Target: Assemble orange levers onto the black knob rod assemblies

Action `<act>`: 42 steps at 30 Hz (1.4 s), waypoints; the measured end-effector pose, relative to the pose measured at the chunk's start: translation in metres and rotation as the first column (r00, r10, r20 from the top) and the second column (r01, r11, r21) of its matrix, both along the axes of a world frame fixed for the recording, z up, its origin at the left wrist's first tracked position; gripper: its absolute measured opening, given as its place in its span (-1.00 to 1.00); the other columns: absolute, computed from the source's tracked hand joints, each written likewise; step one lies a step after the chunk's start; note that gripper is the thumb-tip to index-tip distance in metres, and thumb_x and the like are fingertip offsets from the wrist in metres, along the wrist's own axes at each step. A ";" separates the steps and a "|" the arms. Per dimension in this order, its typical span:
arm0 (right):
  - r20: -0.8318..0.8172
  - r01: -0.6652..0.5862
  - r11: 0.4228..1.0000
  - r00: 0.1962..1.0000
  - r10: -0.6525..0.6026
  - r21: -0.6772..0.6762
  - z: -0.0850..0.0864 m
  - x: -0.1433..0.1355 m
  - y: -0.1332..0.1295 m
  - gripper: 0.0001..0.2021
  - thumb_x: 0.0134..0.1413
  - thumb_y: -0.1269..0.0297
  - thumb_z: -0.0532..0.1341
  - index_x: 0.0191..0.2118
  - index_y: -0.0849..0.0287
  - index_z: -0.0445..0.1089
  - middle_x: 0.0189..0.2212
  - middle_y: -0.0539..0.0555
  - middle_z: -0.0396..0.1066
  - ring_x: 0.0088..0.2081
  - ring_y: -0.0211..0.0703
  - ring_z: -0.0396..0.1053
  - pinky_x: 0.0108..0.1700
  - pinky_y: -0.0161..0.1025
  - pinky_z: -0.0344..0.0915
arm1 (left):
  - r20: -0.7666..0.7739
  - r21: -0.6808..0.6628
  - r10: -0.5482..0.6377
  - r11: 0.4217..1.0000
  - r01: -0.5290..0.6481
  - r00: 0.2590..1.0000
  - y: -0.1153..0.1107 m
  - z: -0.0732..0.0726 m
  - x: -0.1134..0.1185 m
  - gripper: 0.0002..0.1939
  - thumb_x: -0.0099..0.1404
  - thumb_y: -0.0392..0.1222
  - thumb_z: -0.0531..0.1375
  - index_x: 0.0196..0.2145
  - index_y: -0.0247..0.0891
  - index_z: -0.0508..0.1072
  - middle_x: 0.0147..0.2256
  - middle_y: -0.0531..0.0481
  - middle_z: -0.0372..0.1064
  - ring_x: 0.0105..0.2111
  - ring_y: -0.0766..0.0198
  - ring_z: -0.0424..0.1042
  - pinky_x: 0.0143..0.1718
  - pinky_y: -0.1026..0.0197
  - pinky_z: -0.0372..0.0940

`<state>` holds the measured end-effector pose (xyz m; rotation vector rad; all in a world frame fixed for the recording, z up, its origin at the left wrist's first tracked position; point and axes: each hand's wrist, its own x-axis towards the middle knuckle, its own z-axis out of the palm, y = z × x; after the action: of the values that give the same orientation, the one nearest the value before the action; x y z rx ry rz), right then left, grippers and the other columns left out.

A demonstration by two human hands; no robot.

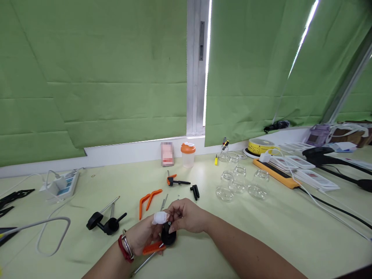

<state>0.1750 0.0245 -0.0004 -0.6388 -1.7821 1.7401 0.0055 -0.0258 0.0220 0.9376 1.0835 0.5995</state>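
Near the bottom middle, my left hand (147, 232) is closed round a round black plastic part (168, 235) from which a thin metal rod (145, 264) slants down to the left. A flat orange handle (152, 248) shows below that hand, close to the black part. White wrapping covers one of the left fingers. My right hand (187, 215) pinches at the top of the black part; anything small between its fingertips is hidden. Beyond the hands lie two bent orange handles (149, 199) and a black-and-orange piece with a rod (177, 181).
Black round parts with rods (107, 223) lie at left, near a power strip (68, 184) and white cable (55, 219). Short black pieces (195, 192), several glass jars (238, 178) and an orange-lidded cup (188, 155) stand or lie beyond. An orange-edged case (276, 173) is at right.
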 end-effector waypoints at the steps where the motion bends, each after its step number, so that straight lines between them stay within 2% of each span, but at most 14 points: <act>1: -0.002 -0.002 1.000 1.000 0.002 0.016 0.000 0.000 0.000 -0.61 -0.48 0.29 0.48 -0.38 0.24 0.44 -0.55 -0.12 0.29 -0.52 -0.41 0.16 -0.45 -0.38 0.14 | 0.003 -0.002 0.002 1.000 -0.002 1.000 0.000 -0.001 -0.001 -0.54 -0.10 0.25 0.21 -0.57 -0.20 0.20 -0.70 0.18 0.09 -0.60 0.23 0.31 -0.59 0.21 0.22; 4: 0.003 -0.018 0.998 1.000 0.018 0.063 0.001 0.000 0.001 -0.62 -0.43 0.29 0.47 -0.33 0.22 0.48 -0.49 -0.09 0.30 -0.49 -0.39 0.16 -0.41 -0.36 0.15 | 0.034 0.011 -0.021 1.000 0.020 0.999 0.001 -0.004 -0.003 -0.55 -0.05 0.24 0.18 -0.60 -0.19 0.16 -0.70 0.16 0.11 -0.58 0.20 0.34 -0.59 0.21 0.21; 9: 0.006 -0.018 0.996 1.000 0.018 0.091 -0.001 0.001 0.002 -0.69 -0.39 0.26 0.45 -0.43 0.24 0.41 -0.56 -0.12 0.24 -0.52 -0.40 0.10 -0.45 -0.37 0.10 | 0.054 0.028 -0.045 0.999 0.044 0.998 0.001 -0.002 -0.003 -0.60 0.00 0.20 0.18 -0.54 -0.20 0.22 -0.69 0.17 0.09 -0.60 0.21 0.32 -0.59 0.20 0.21; 13: 0.003 -0.008 0.998 1.000 0.008 0.059 -0.001 -0.001 0.000 -0.64 -0.42 0.22 0.46 -0.48 0.24 0.33 -0.60 -0.14 0.21 -0.54 -0.41 0.09 -0.46 -0.38 0.10 | 0.053 0.032 -0.062 0.998 0.061 0.997 0.000 0.003 -0.001 -0.61 0.01 0.19 0.18 -0.49 -0.21 0.26 -0.69 0.18 0.06 -0.60 0.23 0.30 -0.58 0.20 0.22; 18: -0.024 -0.001 1.000 1.000 0.000 -0.023 -0.002 -0.003 0.000 -0.54 -0.53 0.14 0.49 -0.50 0.23 0.28 -0.54 -0.11 0.28 -0.50 -0.38 0.20 -0.41 -0.34 0.19 | 0.043 0.029 -0.036 0.999 0.035 0.998 -0.001 0.004 0.000 -0.54 -0.07 0.26 0.21 -0.48 -0.22 0.27 -0.70 0.19 0.06 -0.57 0.19 0.32 -0.59 0.21 0.23; 23: 0.016 -0.005 0.995 1.000 0.004 0.103 -0.005 -0.001 0.002 -0.64 -0.39 0.21 0.46 -0.39 0.23 0.39 -0.54 -0.11 0.24 -0.51 -0.39 0.14 -0.43 -0.36 0.14 | 0.051 0.033 -0.061 0.998 0.060 0.997 0.000 0.003 -0.001 -0.55 -0.02 0.26 0.18 -0.50 -0.22 0.26 -0.66 0.14 0.12 -0.53 0.15 0.36 -0.57 0.20 0.22; 26: 0.019 0.001 0.991 1.000 -0.003 0.135 -0.004 -0.001 0.003 -0.69 -0.37 0.23 0.45 -0.45 0.23 0.38 -0.57 -0.12 0.19 -0.51 -0.39 0.10 -0.45 -0.37 0.11 | 0.043 0.039 -0.051 0.998 0.050 0.998 -0.001 0.003 -0.001 -0.58 0.02 0.22 0.16 -0.49 -0.22 0.27 -0.67 0.15 0.09 -0.53 0.14 0.36 -0.57 0.19 0.22; 32: 0.013 0.003 1.000 1.000 -0.004 0.019 -0.003 -0.002 0.001 -0.60 -0.45 0.18 0.47 -0.48 0.22 0.31 -0.59 -0.13 0.23 -0.52 -0.39 0.14 -0.45 -0.37 0.14 | 0.041 0.038 -0.046 0.998 0.044 0.998 0.000 0.003 -0.001 -0.61 0.04 0.19 0.16 -0.49 -0.21 0.27 -0.66 0.15 0.08 -0.56 0.19 0.32 -0.57 0.19 0.23; 35: -0.013 0.007 1.000 1.000 -0.007 0.008 -0.005 -0.003 0.001 -0.57 -0.49 0.15 0.48 -0.50 0.23 0.28 -0.55 -0.11 0.27 -0.50 -0.37 0.19 -0.42 -0.35 0.18 | 0.052 0.042 -0.045 0.998 0.043 0.998 0.000 0.001 -0.001 -0.61 0.04 0.19 0.16 -0.49 -0.21 0.27 -0.66 0.15 0.09 -0.56 0.19 0.32 -0.58 0.19 0.23; 39: -0.007 0.012 0.998 1.000 -0.011 0.069 -0.006 -0.003 0.002 -0.62 -0.41 0.20 0.46 -0.42 0.23 0.36 -0.54 -0.12 0.26 -0.51 -0.40 0.15 -0.44 -0.37 0.15 | 0.062 0.043 -0.071 0.997 0.068 0.996 0.001 0.000 -0.002 -0.57 0.03 0.24 0.15 -0.44 -0.21 0.29 -0.66 0.14 0.15 -0.58 0.18 0.34 -0.58 0.19 0.22; 42: -0.009 0.000 0.992 1.000 0.001 0.123 -0.005 -0.002 0.002 -0.70 -0.34 0.25 0.44 -0.46 0.24 0.37 -0.56 -0.12 0.22 -0.51 -0.40 0.11 -0.45 -0.37 0.12 | 0.079 0.048 -0.097 0.995 0.093 0.992 0.002 -0.002 -0.002 -0.52 0.00 0.28 0.16 -0.41 -0.22 0.30 -0.64 0.12 0.20 -0.56 0.16 0.37 -0.58 0.21 0.21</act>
<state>0.1734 0.0263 -0.0054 -0.5772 -1.8664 1.6166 0.0030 -0.0243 0.0204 0.9891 0.9510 0.5800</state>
